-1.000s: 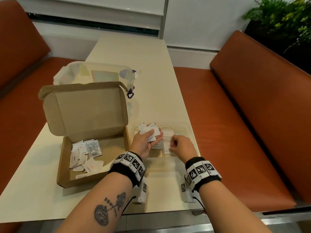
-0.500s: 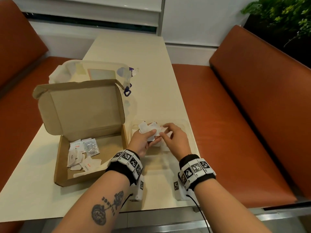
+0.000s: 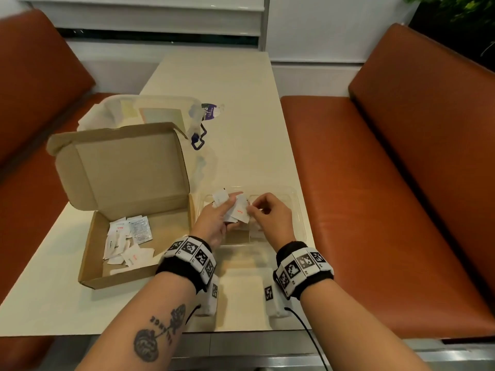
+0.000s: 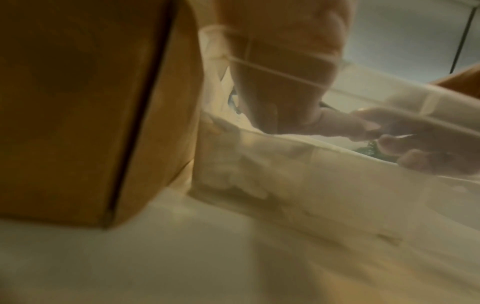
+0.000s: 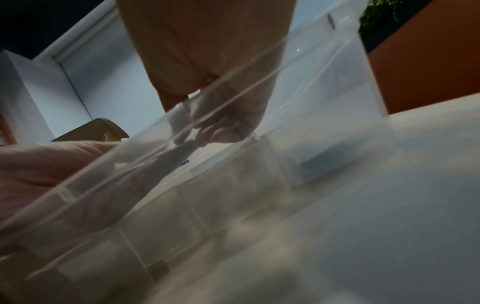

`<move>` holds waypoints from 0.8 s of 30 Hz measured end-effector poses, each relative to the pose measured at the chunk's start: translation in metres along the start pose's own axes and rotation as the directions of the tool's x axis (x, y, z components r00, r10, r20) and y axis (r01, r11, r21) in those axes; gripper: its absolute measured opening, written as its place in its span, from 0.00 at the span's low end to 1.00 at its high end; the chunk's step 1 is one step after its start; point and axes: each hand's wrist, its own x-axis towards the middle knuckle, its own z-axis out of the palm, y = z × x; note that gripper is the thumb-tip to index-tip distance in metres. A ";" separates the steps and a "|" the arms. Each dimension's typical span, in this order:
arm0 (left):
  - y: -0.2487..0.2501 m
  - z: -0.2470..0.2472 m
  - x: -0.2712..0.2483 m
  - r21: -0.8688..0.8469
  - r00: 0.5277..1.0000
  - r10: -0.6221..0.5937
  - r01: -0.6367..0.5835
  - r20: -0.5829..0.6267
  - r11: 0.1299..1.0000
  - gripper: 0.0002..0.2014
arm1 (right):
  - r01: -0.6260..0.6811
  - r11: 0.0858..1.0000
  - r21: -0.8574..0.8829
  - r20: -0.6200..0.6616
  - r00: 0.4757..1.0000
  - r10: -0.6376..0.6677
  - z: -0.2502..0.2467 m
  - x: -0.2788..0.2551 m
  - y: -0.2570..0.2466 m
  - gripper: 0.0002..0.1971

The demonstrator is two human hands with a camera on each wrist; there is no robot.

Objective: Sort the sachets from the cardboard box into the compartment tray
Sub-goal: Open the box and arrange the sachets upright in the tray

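Left hand held over clear compartment tray, thumb laid across a fanned bunch of white sachets, fingers curled beneath. Right hand just beside, thumb and forefinger pinched on right edge of same bunch, remaining fingers curled. Bunch kept above tray's left half; exact compartment beneath not determinable. Some sachets seen lying in tray compartments, partly hidden by hands. Tray set flat on cream table, touching or nearly touching right wall of cardboard box. Box lid stood open, upright; loose pile of sachets left in box's left part. Behind box, translucent plastic container with purple clip at its right. Orange bench seats on both sides of table. Wrist views blurred, showing tray wall, box side and fingers through plastic.
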 end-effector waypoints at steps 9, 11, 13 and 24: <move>-0.005 -0.001 -0.006 0.009 0.998 0.053 -0.053 -0.014 0.999 0.09 | -0.021 0.997 0.074 0.040 0.999 0.018 -0.006 0.003 0.002 0.08; -0.007 -0.002 -0.008 -0.012 0.999 0.049 -0.049 -0.022 0.999 0.11 | -0.033 0.994 0.102 0.009 0.999 0.032 -0.008 0.003 0.003 0.09; -0.008 -0.002 -0.010 -0.010 0.998 0.050 -0.051 -0.028 0.999 0.11 | -0.066 0.988 0.137 -0.005 0.998 0.067 -0.007 0.002 0.002 0.08; -0.008 0.000 -0.002 0.034 1.000 0.018 -0.017 -0.018 0.999 0.08 | -0.140 0.978 0.155 -0.014 0.990 0.144 -0.008 0.001 -0.003 0.07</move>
